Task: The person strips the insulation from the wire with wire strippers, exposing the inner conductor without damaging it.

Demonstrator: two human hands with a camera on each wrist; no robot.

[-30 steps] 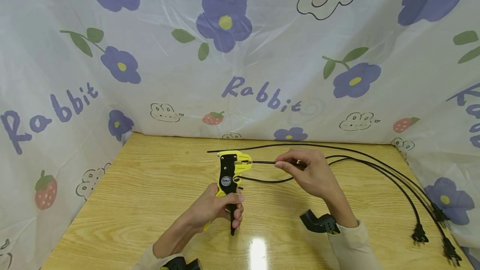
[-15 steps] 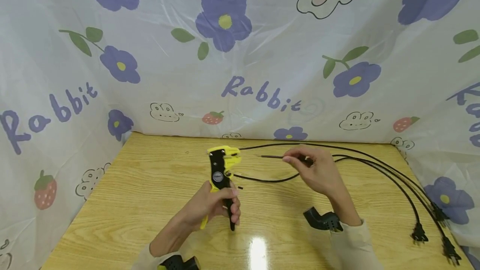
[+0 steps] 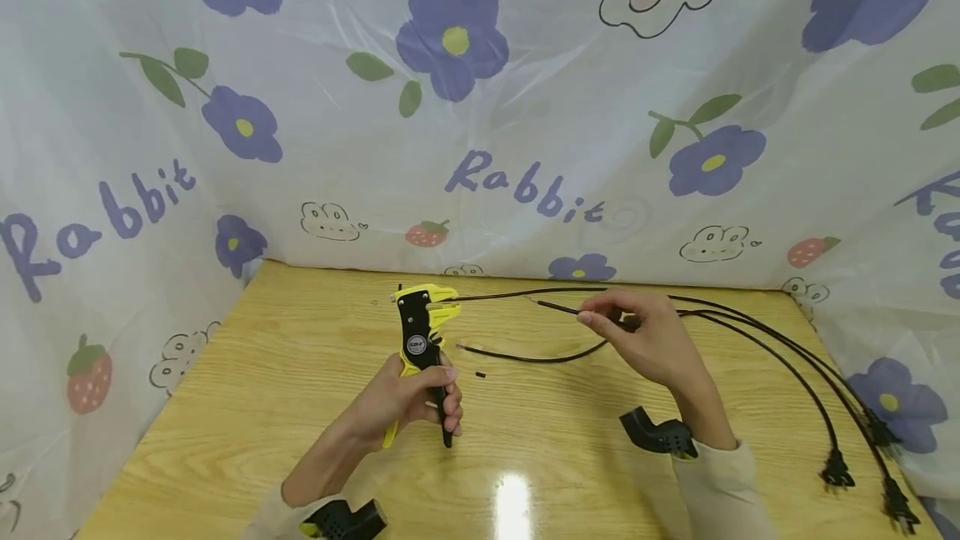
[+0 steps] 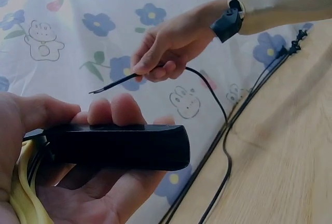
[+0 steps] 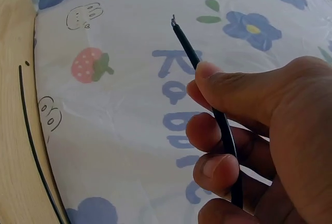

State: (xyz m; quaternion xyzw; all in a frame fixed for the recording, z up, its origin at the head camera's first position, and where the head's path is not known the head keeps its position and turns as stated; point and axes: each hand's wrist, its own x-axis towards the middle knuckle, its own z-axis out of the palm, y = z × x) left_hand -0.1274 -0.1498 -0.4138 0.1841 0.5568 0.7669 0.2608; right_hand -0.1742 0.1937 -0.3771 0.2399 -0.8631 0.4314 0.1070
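My left hand (image 3: 423, 398) grips the handles of a yellow and black wire stripper (image 3: 415, 327), whose head points away over the table. In the left wrist view its black handle (image 4: 119, 146) lies across the fingers. With thumb and fingers my right hand (image 3: 641, 336) pinches a black power cable (image 3: 557, 307) near its end. Thin bare wire strands (image 5: 174, 21) stick out of that end. A gap separates the cable tip from the stripper. Another black cable (image 3: 540, 358) lies on the table with a bared tip near the stripper.
A short black piece (image 3: 480, 374) lies right of the left hand. Another small dark bit (image 3: 400, 287) shows by the stripper's head. Black plugs (image 3: 836, 469) rest at the table's right. A further cable (image 3: 510, 294) runs along the back, below the printed curtain (image 3: 330, 90).
The cable end has come out of the stripper's head, showing bare strands. My left hand has moved left with the stripper, while the right hand has shifted slightly right with the cable.
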